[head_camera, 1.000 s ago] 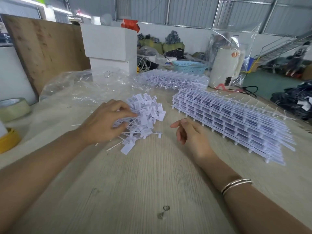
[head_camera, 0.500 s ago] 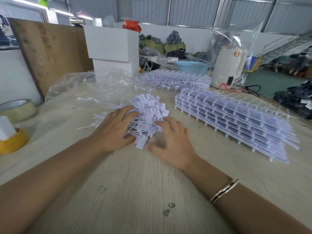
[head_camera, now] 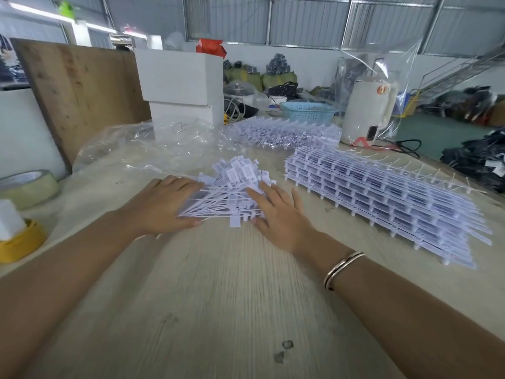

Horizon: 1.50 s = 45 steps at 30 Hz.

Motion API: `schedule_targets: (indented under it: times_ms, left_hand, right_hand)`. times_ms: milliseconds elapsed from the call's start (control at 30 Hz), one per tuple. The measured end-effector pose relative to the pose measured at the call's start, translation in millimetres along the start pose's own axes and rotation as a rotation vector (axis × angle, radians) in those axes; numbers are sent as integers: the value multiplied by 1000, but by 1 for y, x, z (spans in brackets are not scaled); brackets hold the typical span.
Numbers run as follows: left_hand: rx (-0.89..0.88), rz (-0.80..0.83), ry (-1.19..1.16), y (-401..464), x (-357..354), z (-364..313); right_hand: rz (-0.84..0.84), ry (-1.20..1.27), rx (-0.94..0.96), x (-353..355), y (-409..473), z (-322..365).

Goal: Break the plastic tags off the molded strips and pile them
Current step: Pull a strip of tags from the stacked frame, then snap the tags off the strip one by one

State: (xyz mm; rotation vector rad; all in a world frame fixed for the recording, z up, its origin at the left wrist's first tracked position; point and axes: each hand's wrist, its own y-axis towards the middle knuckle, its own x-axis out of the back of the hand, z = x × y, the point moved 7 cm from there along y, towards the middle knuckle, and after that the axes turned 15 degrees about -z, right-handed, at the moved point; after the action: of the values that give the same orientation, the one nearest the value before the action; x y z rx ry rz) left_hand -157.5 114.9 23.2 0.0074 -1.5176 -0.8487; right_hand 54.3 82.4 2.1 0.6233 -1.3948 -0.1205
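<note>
Both hands are lying on a loose pile of white plastic tags (head_camera: 235,187) near the middle of the wooden table (head_camera: 218,310). The left hand (head_camera: 164,206) is resting flat against the pile's left side with fingers extended and thumb along the near edge, and the right hand (head_camera: 278,212) is pressing its spread, straight fingers onto the right side; neither seems to be pinching anything, though blur is softening the fingertips. A metal bracelet (head_camera: 343,268) is sitting on the right wrist. A stack of molded strips (head_camera: 382,198) is lying just beside the pile toward the table's right edge, with a second stack (head_camera: 284,132) further back. Crumpled clear plastic film (head_camera: 142,146) is spreading behind the pile, and a tape roll (head_camera: 30,184) is sitting at the left edge
</note>
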Motion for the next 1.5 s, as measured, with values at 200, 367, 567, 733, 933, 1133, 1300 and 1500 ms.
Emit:
schedule_targets:
  times_ms: [200, 367, 567, 733, 933, 1133, 1300, 1500]
  left_hand:
    - [42, 10, -139, -5, 3, -11]
    - [-89, -104, -187, -3, 24, -62]
    - [-80, -129, -504, 15, 30, -160]
    - [11, -84, -286, 50, 7, -206]
    - [-240, -197, 133, 46, -12, -187]
    - [-172, -39, 279, 32, -16, -112]
    - [-297, -264, -10, 39, 21, -176]
    - [784, 331, -1360, 73, -33, -255]
  right_hand:
    - [-42, 36, 73, 2, 0, 12]
    - [-128, 44, 91, 19, -11, 10]
    - [-303, 31, -181, 55, -29, -47]
    - [-66, -290, -313, 55, -38, -108]
    - [23, -428, -253, 51, -38, -130]
    - [39, -513, -223, 52, -38, -138]
    - [1, -479, -194, 56, -39, -134]
    - [-100, -415, -243, 59, -44, -130]
